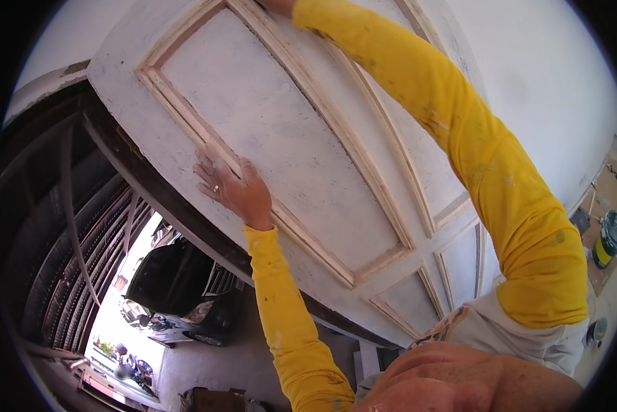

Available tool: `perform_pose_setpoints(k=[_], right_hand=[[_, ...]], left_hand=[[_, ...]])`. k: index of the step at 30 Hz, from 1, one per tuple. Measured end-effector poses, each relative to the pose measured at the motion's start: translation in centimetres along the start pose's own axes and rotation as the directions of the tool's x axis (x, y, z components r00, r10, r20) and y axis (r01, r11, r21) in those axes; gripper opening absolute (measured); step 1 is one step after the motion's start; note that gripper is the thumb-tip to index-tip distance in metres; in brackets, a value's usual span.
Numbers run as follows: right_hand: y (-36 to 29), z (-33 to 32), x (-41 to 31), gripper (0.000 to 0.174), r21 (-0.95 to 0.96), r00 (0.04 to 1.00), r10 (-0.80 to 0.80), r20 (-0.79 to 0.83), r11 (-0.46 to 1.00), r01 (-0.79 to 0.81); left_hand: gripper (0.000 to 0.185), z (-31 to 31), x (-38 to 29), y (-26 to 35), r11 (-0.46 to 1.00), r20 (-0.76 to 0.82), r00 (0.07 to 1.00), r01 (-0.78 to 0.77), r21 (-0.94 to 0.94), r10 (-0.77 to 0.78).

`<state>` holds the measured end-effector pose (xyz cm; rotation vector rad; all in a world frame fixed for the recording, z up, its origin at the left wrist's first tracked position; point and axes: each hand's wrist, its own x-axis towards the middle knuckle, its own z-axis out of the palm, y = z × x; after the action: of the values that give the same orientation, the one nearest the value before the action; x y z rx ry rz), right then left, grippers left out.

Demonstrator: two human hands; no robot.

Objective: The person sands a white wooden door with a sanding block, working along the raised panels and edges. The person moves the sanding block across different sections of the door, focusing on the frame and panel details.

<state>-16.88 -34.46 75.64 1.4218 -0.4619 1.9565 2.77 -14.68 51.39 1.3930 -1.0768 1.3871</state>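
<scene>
A panelled door (257,118) with a patchy whitish coat fills most of the view. Raised wooden mouldings in a paler, bare-looking tone frame its panels. My left hand (236,188) lies against the long moulding (308,237) along the left side of the large panel. Its fingers are spread and dusted with pale powder, and a ring sits on one of them. Only a small part of my right hand (278,6) shows at the top edge, by the upper moulding (254,20). Its fingers are out of view, and so is anything they may hold.
Left of the door, a dark frame (159,180) opens onto a covered space with a dark car (177,278). Past it, a person and a motorcycle (142,372) stand in bright light. A cardboard box (218,400) lies below. At right, a bucket (608,239) stands on cardboard (599,193).
</scene>
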Motion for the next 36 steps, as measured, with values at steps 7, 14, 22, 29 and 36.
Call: perform_pose_setpoints(k=[7, 14, 22, 29, 36], right_hand=[[-3.3, -7.1, -18.0, 0.039, -0.136, 0.98, -0.098, 0.174, 0.983, 0.122], [1.3, 1.8, 1.4, 0.021, -0.089, 0.987, -0.159, 0.03, 0.983, 0.161], [-4.0, -7.3, -18.6, 0.051, -0.268, 0.912, -0.097, 0.4, 0.938, 0.218], [1.2, 0.4, 0.1, 0.018, -0.149, 0.953, -0.205, 0.224, 0.959, 0.241], [-1.0, -1.1, -7.9, 0.016, -0.282, 0.948, -0.274, 0.163, 0.908, 0.311]], left_hand=[[0.07, -1.0, -0.4, -1.7, 0.997, -0.021, 0.999, -0.032, 0.069, 0.033], [0.069, 0.0, -0.3, -0.7, 0.997, -0.017, 0.997, -0.075, -0.003, 0.075], [0.05, -1.8, -0.9, -2.8, 0.97, 0.088, 0.988, -0.144, 0.198, 0.129], [0.045, -0.6, -0.7, -1.0, 0.983, 0.043, 0.988, -0.153, 0.102, 0.149], [0.044, -1.0, -1.8, -2.6, 0.97, 0.077, 0.98, -0.196, 0.146, 0.186]])
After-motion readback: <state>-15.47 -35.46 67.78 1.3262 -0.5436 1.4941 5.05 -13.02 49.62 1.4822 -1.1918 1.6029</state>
